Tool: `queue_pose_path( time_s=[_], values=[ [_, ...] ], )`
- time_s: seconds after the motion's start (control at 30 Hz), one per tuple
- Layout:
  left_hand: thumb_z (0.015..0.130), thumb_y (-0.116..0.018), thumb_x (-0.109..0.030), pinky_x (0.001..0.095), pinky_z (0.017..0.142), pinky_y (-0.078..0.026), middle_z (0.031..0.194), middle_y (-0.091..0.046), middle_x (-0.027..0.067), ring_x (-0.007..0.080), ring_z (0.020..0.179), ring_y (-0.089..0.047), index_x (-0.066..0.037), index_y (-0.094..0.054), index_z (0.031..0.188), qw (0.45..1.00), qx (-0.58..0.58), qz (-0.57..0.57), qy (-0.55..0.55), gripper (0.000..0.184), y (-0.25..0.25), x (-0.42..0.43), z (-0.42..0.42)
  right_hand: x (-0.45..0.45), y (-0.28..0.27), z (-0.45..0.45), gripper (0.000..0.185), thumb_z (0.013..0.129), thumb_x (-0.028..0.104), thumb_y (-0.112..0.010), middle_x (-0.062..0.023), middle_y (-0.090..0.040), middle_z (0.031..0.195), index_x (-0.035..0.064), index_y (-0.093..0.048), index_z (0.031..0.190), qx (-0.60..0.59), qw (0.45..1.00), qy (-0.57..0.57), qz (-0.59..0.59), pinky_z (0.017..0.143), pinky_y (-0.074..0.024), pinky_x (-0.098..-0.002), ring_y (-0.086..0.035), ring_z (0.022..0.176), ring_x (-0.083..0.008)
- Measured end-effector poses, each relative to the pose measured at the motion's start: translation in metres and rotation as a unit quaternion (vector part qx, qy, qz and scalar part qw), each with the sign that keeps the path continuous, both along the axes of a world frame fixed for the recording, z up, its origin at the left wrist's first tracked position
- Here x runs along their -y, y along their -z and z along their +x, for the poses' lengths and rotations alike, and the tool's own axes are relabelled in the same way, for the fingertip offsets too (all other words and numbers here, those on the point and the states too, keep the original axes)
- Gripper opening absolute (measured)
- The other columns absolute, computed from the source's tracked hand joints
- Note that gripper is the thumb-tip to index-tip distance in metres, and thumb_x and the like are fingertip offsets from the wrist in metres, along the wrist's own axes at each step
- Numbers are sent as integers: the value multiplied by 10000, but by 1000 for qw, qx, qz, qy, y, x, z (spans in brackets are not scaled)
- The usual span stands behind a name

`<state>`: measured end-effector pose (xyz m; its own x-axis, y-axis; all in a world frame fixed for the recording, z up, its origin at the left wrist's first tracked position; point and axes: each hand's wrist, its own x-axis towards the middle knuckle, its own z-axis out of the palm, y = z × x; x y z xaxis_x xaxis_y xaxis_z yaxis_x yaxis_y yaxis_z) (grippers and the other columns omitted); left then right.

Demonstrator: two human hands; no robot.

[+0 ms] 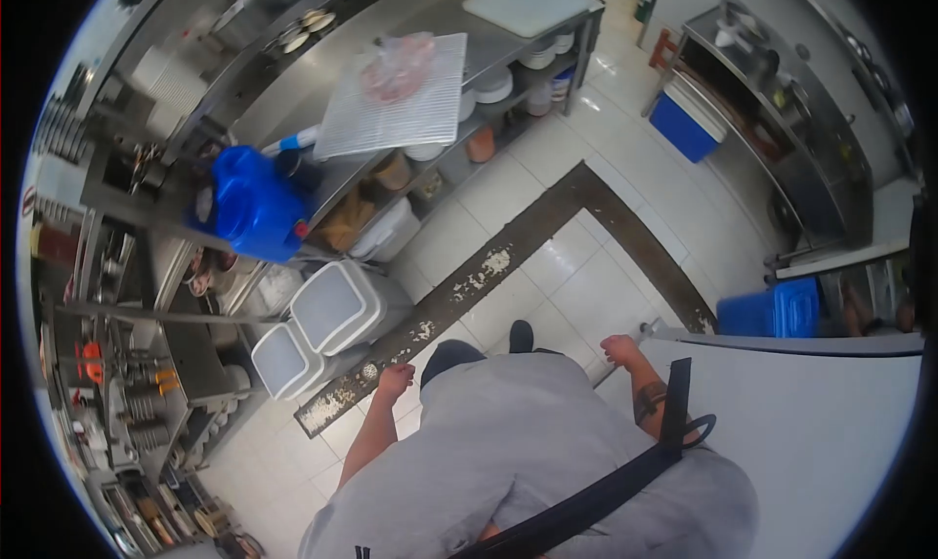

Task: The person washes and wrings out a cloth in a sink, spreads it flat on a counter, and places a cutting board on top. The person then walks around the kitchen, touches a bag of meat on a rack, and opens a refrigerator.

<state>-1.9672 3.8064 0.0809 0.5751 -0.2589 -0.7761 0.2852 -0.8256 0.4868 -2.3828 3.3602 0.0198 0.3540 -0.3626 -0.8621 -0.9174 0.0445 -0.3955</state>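
Note:
My left hand (pixel 395 379) hangs beside my body above the tiled floor, fingers curled in, with nothing visible in it. Closest to it are two white bins with grey lids, a larger bin (pixel 338 307) and a smaller bin (pixel 286 361), both apart from the hand. On the other side, my right hand (pixel 618 350) is also curled closed, and no object shows in it. It is near the corner of a large white surface (pixel 811 412); whether it touches that corner I cannot tell.
A steel counter (pixel 283 95) carries a wire rack (pixel 391 119) with a pinkish plastic bag (pixel 399 67), a white board (pixel 532 6) and a blue jug (pixel 256 205). A dark floor strip (pixel 528 222) bends ahead. Blue-sided containers (pixel 689 124) stand right.

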Motion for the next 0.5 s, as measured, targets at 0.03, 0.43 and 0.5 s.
queue_pose_path(
  time_s=[0.03,0.43,0.5],
  values=[
    [876,-637,-235,313,630,-532,815,-696,82,167,688,-671,-38,-728,986,1000,4,-21,17,244,-3,16,1,8,31,-24,134,912,179,-539,-37,-630,813,86,-611,847,75,945,-289,-132,507,-479,-288,-618,631,-183],
    [845,-598,-187,387,680,-534,813,-697,126,231,704,-686,-55,-696,892,825,153,-39,542,171,94,97,94,-8,28,-9,118,886,169,-568,-31,-613,765,88,-651,909,134,989,18,-58,519,-482,-321,-612,632,-158],
    [830,-606,-181,406,678,-533,805,-693,124,250,707,-685,-60,-686,865,694,216,-61,684,149,83,145,113,14,-8,16,141,873,145,-573,-29,-633,801,73,-664,952,125,977,-128,-117,557,-495,-312,-622,672,-157]
  ],
)
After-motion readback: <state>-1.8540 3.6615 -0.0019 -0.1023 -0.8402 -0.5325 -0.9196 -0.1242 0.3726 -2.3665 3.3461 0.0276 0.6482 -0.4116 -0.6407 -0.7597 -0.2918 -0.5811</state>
